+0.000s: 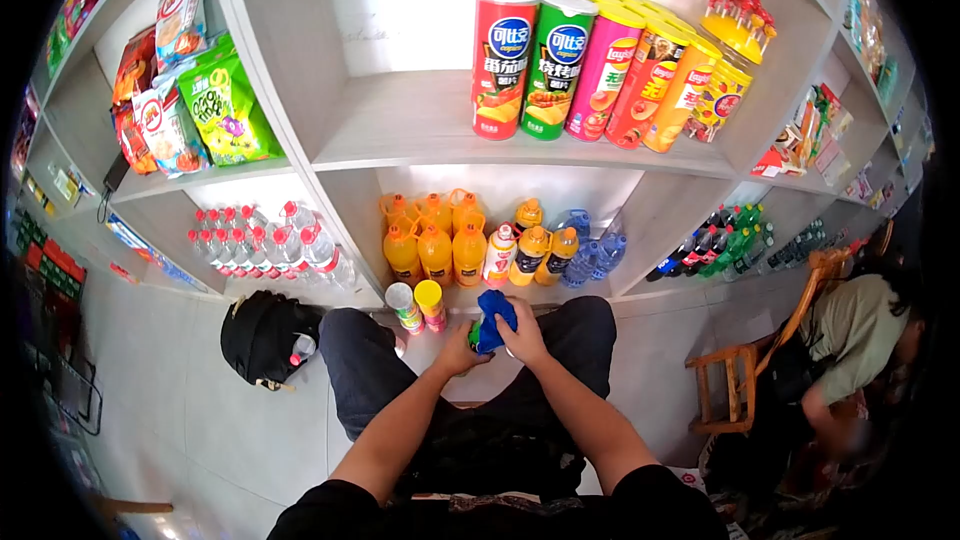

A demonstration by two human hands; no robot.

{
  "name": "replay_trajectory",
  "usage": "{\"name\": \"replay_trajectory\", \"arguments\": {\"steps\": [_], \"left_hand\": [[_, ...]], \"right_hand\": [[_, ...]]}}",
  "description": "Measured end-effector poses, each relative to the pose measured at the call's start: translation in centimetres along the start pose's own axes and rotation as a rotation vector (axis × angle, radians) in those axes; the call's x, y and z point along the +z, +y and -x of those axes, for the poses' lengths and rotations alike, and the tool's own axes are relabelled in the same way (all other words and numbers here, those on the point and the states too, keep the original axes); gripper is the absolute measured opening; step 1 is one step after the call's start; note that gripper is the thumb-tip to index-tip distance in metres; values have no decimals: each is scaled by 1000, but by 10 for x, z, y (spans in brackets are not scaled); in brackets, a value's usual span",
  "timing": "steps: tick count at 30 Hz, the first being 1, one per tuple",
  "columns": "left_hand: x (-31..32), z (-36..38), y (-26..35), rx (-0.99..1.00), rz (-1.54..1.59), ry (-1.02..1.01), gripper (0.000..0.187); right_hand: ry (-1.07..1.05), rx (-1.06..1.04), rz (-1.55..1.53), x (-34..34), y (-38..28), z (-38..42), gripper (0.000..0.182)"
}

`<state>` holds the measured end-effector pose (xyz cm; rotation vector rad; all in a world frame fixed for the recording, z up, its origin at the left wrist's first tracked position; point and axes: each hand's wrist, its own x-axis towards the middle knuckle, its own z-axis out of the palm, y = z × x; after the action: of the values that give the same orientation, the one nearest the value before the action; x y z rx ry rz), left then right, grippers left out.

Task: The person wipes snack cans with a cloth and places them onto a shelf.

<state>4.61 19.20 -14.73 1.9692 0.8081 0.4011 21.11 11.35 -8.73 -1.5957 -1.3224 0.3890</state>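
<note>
Between my knees, my left hand (463, 352) is closed round a green chip canister (475, 336), mostly hidden by fingers and cloth. A bunched blue cloth (493, 316) lies against the canister, gripped by my right hand (525, 336). Just beyond my hands, two small canisters stand upright on the floor: one with a white lid (399, 296) and one with a yellow lid (429, 295). On the shelf above them are a red chip canister (505, 65), a green one (557, 65) and several yellow-lidded ones (645, 75).
Orange juice bottles (435, 250) and blue-tinted bottles (597, 258) line the bottom shelf. Water bottles (270, 240) stand to the left, snack bags (225, 105) above. A black backpack (262, 338) rests on the floor. At right, a person (860, 330) sits by a wooden chair (728, 390).
</note>
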Motion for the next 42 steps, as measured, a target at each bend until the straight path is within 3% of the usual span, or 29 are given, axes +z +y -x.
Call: {"name": "replay_trajectory", "arguments": {"steps": [4, 9, 14, 17, 21, 28, 29, 31, 32, 33, 35, 37, 39, 40, 42], "left_hand": [[9, -5, -14, 5, -135, 51, 85], [6, -3, -7, 47, 41, 58, 78], [0, 2, 19, -38, -68, -14, 74], [-4, 4, 26, 128, -222, -47, 74], [3, 6, 29, 63, -224, -80, 74], [-13, 3, 42, 67, -5, -139, 76], [-12, 0, 44, 71, 209, -139, 75], [-7, -2, 48, 78, 639, -148, 75], [-12, -2, 53, 43, 570, -105, 71], [-12, -3, 51, 11, 609, -93, 70], [-13, -6, 50, -50, 688, -70, 68], [-18, -8, 45, -49, 750, -12, 65], [-20, -15, 38, -33, 893, 120, 64], [-22, -17, 33, -141, 795, 167, 67], [-14, -22, 16, -123, 711, 223, 65]], "right_hand": [[-5, -118, 101, -6, -17, -2, 37], [-75, -260, 215, -9, -46, 0, 38], [26, 94, -33, 10, -2, -1, 42], [-53, 595, -548, 2, 4, -6, 45], [-66, 689, -491, -8, -6, -10, 41], [-83, 851, -994, -16, -3, -18, 40], [-62, 846, -1114, -16, -7, -19, 39], [-238, 539, -1142, -11, -11, -27, 40], [-151, 524, -1047, -6, -19, -24, 44], [-150, 738, -1054, -7, -12, -17, 47], [-117, 680, -952, 0, 3, -12, 44], [-69, 698, -627, 1, 18, -4, 46], [-214, 610, -426, 1, 7, -4, 47], [-222, 528, -461, 6, 7, -1, 49], [-176, 442, -422, 12, -3, 3, 51]]}}
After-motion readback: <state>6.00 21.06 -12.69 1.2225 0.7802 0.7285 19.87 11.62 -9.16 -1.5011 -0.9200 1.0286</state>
